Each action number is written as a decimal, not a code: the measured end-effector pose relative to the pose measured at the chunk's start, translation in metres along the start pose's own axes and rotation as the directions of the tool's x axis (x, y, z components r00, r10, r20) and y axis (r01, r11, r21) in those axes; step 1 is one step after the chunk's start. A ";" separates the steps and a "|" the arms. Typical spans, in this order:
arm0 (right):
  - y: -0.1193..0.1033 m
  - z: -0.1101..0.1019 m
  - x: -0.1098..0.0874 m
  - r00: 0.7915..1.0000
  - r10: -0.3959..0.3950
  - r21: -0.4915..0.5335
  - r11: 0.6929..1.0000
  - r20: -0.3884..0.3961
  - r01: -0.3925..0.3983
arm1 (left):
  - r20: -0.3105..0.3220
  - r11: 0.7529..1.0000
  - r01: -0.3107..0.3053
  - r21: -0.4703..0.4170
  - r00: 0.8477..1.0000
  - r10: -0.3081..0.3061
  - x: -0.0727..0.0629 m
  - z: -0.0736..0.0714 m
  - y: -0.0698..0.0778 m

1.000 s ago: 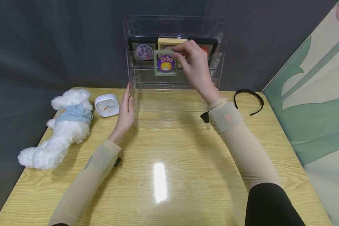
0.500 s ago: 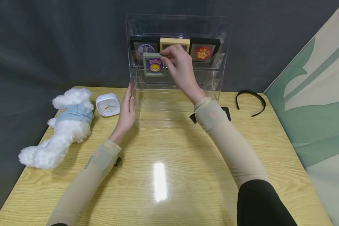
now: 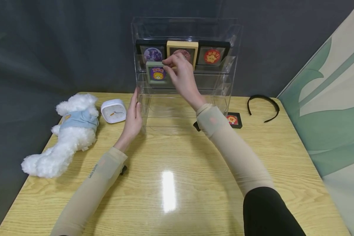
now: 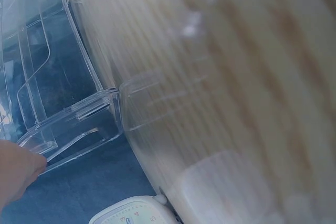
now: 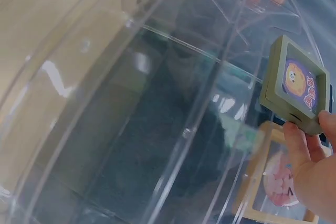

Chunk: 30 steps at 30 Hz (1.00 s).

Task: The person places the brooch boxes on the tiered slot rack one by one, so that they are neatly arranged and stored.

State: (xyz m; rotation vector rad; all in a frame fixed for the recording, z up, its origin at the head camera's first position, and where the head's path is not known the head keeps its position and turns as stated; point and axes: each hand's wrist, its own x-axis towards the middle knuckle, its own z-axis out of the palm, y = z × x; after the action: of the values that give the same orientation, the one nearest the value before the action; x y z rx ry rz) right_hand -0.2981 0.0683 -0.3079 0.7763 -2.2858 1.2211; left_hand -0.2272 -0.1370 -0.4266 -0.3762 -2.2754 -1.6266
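A clear plastic tiered rack (image 3: 184,88) stands at the back of the table. My left hand (image 3: 132,115) rests along its left side with fingers straight; in the left wrist view part of that hand (image 4: 18,172) shows at the rack's edge. With thumb and fingertips, my right hand (image 3: 183,77) pinches the right side of a small green square frame (image 3: 157,74) that has a purple lion badge. This frame is at the left of the tier below the upper row. In that row sit a black frame (image 3: 139,49), a yellow frame (image 3: 182,44) and another black frame (image 3: 214,44).
On the table right of the rack lies a black frame (image 3: 233,120) with a red badge, partly behind the right sleeve. Farther right is a black headband (image 3: 264,97). A white alarm clock (image 3: 113,111) and a white plush toy (image 3: 73,134) are on the left.
My right hand has carried the green frame left and then down, to the left part of the rack. The black frame on the table has come into view. My left hand stays in place.
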 end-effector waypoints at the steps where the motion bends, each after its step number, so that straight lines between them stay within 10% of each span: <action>1: 0.000 0.002 -0.001 1.000 0.009 0.003 1.000 0.002 -0.009 | -0.001 1.000 -0.002 0.002 1.000 0.002 0.000 0.000 0.000; 30: 0.005 0.031 -0.019 0.996 -0.053 -0.048 0.997 0.077 0.057 | -0.003 1.000 -0.007 -0.002 1.000 0.007 -0.003 -0.003 0.000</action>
State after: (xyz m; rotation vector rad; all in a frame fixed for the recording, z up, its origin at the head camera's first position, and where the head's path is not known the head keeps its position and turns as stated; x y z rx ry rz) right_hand -0.2903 0.0494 -0.3383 0.8749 -2.3296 1.1234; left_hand -0.2239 -0.1402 -0.4269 -0.3823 -2.2678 -1.6252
